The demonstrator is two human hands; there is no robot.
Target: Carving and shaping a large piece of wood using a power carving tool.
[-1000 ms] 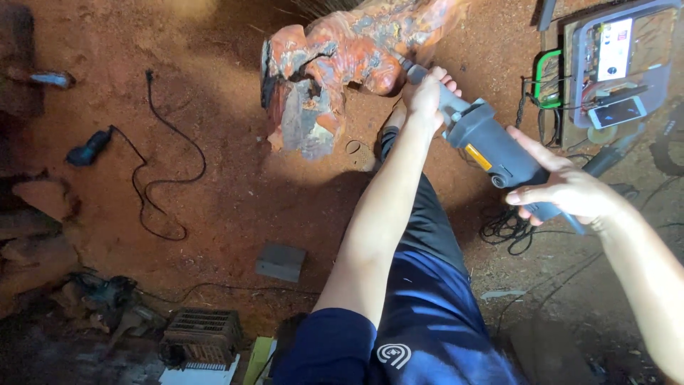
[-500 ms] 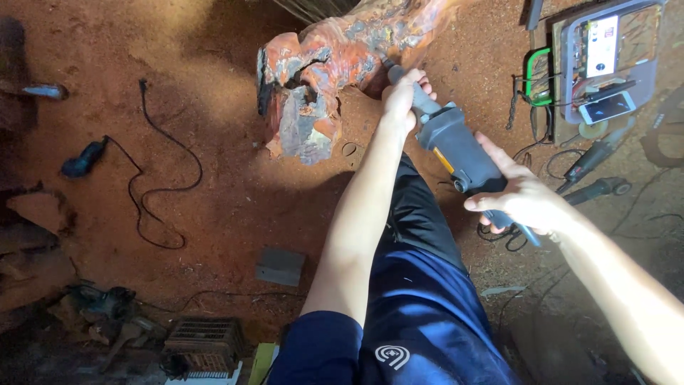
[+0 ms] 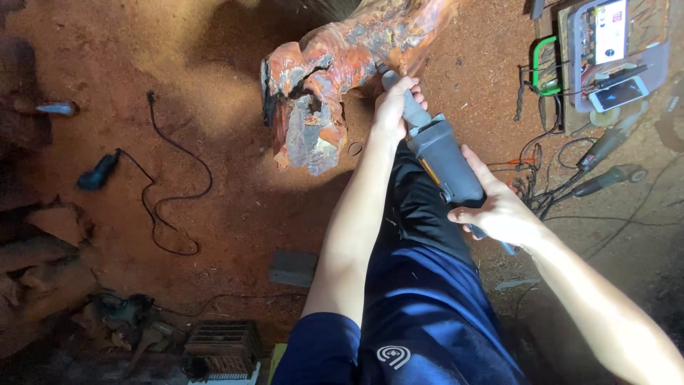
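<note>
Head view: two hands working a grey power tool against a gnarled red wood block.

Left hand is wrapping its grip round the tool's narrow front; right hand is clasping the rear of the grey power tool. Its tip is touching the rough, cracked wood block lying on the sawdust-covered floor. Grey tray is holding a phone and small tools. Since before, both hands have shifted slightly leftward.

1 gnarled red wood block. 1 grey power tool, held by 2 hands: left hand, right hand. 1 phone on 1 tray. 1 green-handled tool. 1 black cord w/ plug. 1 small grey block.
</note>
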